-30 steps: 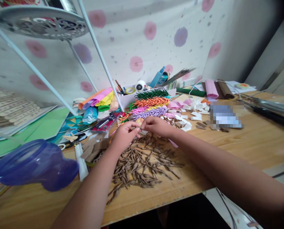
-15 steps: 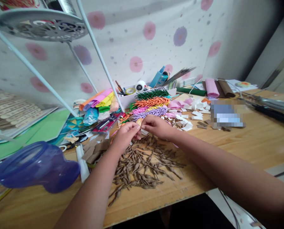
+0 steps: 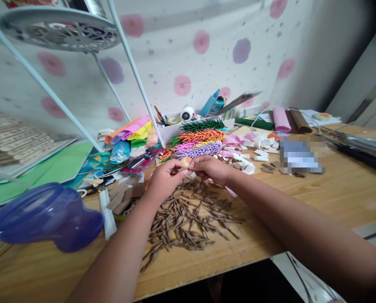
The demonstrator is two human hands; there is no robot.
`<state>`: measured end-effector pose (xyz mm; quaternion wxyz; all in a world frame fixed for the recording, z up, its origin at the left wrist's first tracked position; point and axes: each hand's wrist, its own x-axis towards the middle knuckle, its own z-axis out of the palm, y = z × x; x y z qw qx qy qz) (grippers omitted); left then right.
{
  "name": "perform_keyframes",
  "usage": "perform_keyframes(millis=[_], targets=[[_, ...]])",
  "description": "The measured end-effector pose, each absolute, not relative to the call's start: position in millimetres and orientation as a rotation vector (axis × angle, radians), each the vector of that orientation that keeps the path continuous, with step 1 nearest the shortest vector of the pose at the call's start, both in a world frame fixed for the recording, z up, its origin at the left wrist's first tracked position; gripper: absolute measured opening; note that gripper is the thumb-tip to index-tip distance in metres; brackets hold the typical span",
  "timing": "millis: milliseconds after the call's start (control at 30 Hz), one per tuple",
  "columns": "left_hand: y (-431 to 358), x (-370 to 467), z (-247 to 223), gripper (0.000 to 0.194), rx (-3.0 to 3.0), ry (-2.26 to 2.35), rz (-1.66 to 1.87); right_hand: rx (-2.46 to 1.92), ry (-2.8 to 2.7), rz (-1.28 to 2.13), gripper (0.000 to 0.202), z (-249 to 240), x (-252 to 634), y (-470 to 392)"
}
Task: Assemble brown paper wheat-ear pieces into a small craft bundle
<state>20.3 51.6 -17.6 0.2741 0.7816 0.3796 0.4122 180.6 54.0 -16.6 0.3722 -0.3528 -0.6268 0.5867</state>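
Observation:
My left hand and my right hand meet fingertip to fingertip over the middle of the table. Both are closed in a pinch; what lies between the fingers is too small to make out. Just below them spreads a pile of twisted brown paper pieces. Behind the hands lie a purple bristly stem, an orange one and a dark green one.
A purple translucent container stands left on the wooden table. White paper scraps and a blurred-out rectangular item lie right. Rolled coloured paper sits behind, near a white rack.
The fingers of both hands have shifted slightly, with the left hand's fingers now drawn closer together. The view has moved a little.

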Motion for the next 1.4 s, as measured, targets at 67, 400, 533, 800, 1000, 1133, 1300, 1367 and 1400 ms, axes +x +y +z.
perform_keyframes(millis=[67,400,533,800,1000,1133,1300,1367,1400], targets=[[50,20,-16,0.006,2.25,1.045,1.145,-0.938,-1.507,1.615,0.013,-17,179,53],[50,20,-17,0.017,2.053,1.079,0.989,-0.889,-1.829,1.06,0.009,-19,174,51],[54,15,-16,0.027,2.002,1.123,0.922,-0.901,-2.059,0.704,0.009,-20,175,52],[58,14,-19,0.026,1.957,1.079,0.792,-0.958,-2.18,0.326,0.011,-21,178,53],[55,15,-15,0.023,2.05,1.016,0.871,-0.971,-2.158,0.39,0.014,-18,177,50],[54,14,-16,0.019,2.003,0.974,0.873,-0.959,-2.066,0.652,0.011,-16,175,49],[52,17,-16,0.015,1.799,0.933,0.876,-0.98,-1.85,1.033,0.009,-13,172,47],[51,17,-15,0.015,1.689,0.931,0.875,-0.966,-1.782,1.128,0.008,-12,171,47],[51,18,-15,0.016,1.652,0.936,0.874,-0.96,-1.757,1.162,0.008,-12,171,46]])
